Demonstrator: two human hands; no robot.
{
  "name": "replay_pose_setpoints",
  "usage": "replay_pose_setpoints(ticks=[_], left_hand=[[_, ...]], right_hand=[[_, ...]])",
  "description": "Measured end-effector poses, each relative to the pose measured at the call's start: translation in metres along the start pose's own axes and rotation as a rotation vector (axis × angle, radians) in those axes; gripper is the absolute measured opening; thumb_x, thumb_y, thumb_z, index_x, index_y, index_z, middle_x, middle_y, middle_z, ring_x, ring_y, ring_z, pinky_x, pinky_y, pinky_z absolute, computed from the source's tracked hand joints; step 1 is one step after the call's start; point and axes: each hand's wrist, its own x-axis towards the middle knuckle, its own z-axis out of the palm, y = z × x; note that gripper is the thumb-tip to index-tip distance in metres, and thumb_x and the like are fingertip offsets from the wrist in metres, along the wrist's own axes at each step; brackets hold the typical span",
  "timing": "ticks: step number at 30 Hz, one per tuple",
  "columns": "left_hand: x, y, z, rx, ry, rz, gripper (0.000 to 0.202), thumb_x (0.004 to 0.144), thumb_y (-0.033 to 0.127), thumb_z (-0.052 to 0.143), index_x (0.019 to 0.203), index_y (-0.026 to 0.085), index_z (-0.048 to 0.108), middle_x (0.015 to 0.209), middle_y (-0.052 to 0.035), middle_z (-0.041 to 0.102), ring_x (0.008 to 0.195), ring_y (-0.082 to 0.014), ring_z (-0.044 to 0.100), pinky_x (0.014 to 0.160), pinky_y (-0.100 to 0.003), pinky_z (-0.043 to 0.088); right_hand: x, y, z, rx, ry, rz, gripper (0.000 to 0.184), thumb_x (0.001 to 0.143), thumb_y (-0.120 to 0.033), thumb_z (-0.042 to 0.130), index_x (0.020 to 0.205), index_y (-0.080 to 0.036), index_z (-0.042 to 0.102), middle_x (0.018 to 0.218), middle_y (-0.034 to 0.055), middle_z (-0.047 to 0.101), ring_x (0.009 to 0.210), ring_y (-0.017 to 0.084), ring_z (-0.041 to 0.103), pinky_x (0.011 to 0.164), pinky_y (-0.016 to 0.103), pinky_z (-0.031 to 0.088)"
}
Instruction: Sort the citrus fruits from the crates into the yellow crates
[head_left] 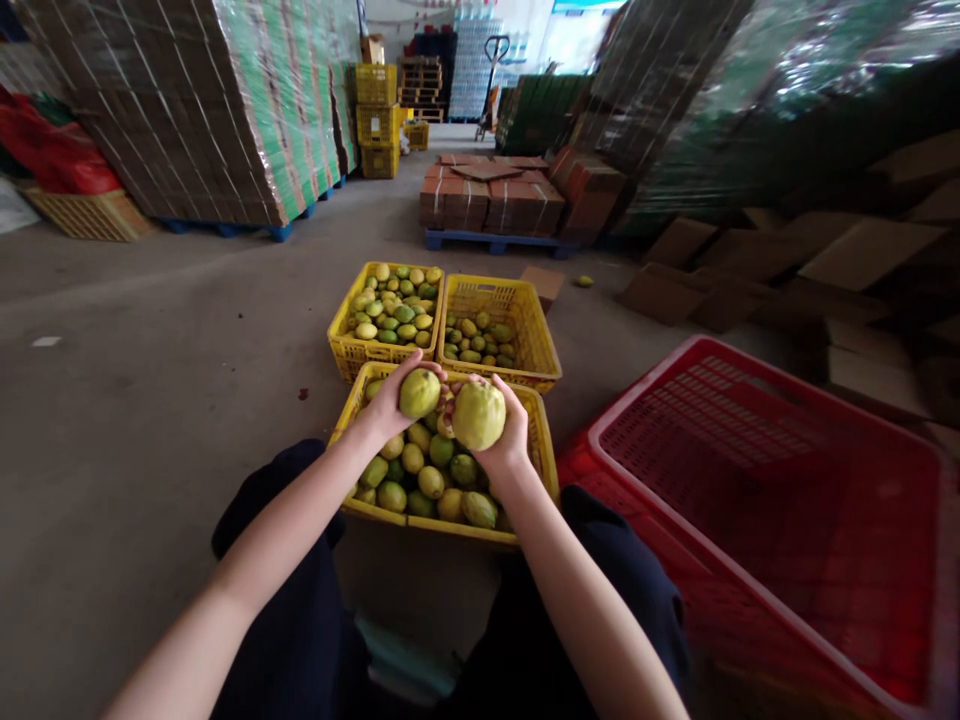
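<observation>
My left hand is closed around a yellow-green lemon. Beside it my right hand grips a larger, paler lemon. Both fruits are held side by side, nearly touching, above the near yellow crate, which is filled with several green and yellow lemons. My forearms reach in from the bottom, over my knees in dark trousers.
Two more yellow crates stand just beyond: the left one full of lemons, the right one partly filled. A red crate sits at my right. Wrapped pallets of cardboard, boxes on a blue pallet and loose cartons surround the concrete floor.
</observation>
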Motion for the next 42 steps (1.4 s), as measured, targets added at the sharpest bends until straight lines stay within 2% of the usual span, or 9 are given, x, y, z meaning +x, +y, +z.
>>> replay_pose_setpoints(ticks=[3,7,15,22,30,34,38,40,42], left_hand=[[0.005,-0.003,0.003,-0.178,0.131,-0.015,0.028,0.097,0.033,0.048,0.097,0.016,0.070,0.082,-0.0034,0.073,0.067,-0.0142,0.070,0.068,-0.027,0.060],[0.009,-0.009,0.001,-0.287,0.214,-0.085,0.039,0.100,0.030,0.036,0.120,0.009,0.062,0.083,-0.0103,0.073,0.077,-0.0208,0.072,0.073,-0.034,0.062],[0.013,-0.017,-0.003,-0.381,0.241,-0.132,0.043,0.100,0.033,0.036,0.126,0.005,0.056,0.093,-0.0164,0.072,0.085,-0.0237,0.073,0.064,-0.030,0.063],[0.010,-0.017,-0.001,-0.402,0.311,-0.195,0.044,0.098,0.037,0.040,0.119,0.004,0.059,0.085,-0.0167,0.068,0.083,-0.0236,0.071,0.058,-0.025,0.061],[0.006,-0.012,-0.002,-0.371,0.356,-0.114,0.032,0.099,0.032,0.038,0.098,0.011,0.063,0.075,-0.0100,0.064,0.064,-0.0163,0.063,0.053,-0.021,0.058],[0.005,-0.013,-0.005,-0.348,0.356,-0.008,0.028,0.100,0.031,0.040,0.091,0.014,0.061,0.072,-0.0070,0.062,0.064,-0.0152,0.063,0.053,-0.019,0.055],[-0.001,-0.013,-0.009,-0.260,0.302,0.044,0.014,0.096,0.025,0.053,0.099,0.016,0.063,0.084,-0.0077,0.068,0.078,-0.0178,0.067,0.069,-0.025,0.058],[-0.007,-0.011,-0.011,-0.132,0.247,0.132,0.015,0.089,0.016,0.063,0.103,0.020,0.064,0.094,-0.0054,0.071,0.087,-0.0180,0.068,0.081,-0.028,0.057],[-0.017,-0.007,-0.012,0.045,0.182,0.255,0.032,0.078,0.004,0.070,0.104,0.022,0.067,0.104,-0.0024,0.072,0.098,-0.0167,0.067,0.089,-0.025,0.053]], right_hand=[[0.006,0.000,-0.002,0.197,0.210,0.047,0.019,0.083,-0.038,0.055,0.085,-0.021,0.065,0.078,0.0030,0.074,0.066,0.019,0.067,0.063,0.035,0.062],[0.010,0.001,-0.003,0.310,0.335,0.044,0.025,0.088,-0.036,0.046,0.099,-0.020,0.062,0.084,0.0078,0.074,0.078,0.021,0.069,0.063,0.035,0.063],[0.020,0.002,-0.009,0.329,0.410,0.143,0.023,0.093,-0.034,0.040,0.099,-0.023,0.059,0.076,0.0027,0.068,0.077,0.017,0.070,0.058,0.027,0.062],[0.016,0.002,-0.006,0.344,0.479,0.194,0.034,0.100,-0.038,0.033,0.105,-0.020,0.062,0.080,0.0068,0.070,0.069,0.015,0.067,0.047,0.019,0.055],[0.013,-0.001,-0.002,0.302,0.328,-0.035,0.014,0.094,-0.027,0.059,0.107,-0.023,0.063,0.083,-0.0012,0.074,0.078,0.016,0.071,0.079,0.035,0.063],[0.015,-0.001,-0.003,0.280,0.301,0.019,0.016,0.092,-0.033,0.061,0.104,-0.022,0.063,0.086,0.0016,0.073,0.084,0.016,0.072,0.069,0.026,0.064],[0.014,0.004,-0.002,0.059,0.236,0.086,0.022,0.083,-0.031,0.070,0.102,-0.022,0.061,0.082,0.0011,0.072,0.070,0.016,0.071,0.047,0.019,0.056],[0.011,0.007,-0.001,-0.094,0.195,-0.022,0.033,0.075,-0.019,0.075,0.104,-0.025,0.060,0.080,-0.0040,0.070,0.064,0.014,0.067,0.048,0.019,0.055],[0.007,0.010,0.001,-0.208,0.184,-0.205,0.046,0.066,-0.006,0.077,0.104,-0.026,0.062,0.082,-0.0078,0.069,0.068,0.010,0.065,0.058,0.018,0.055]])
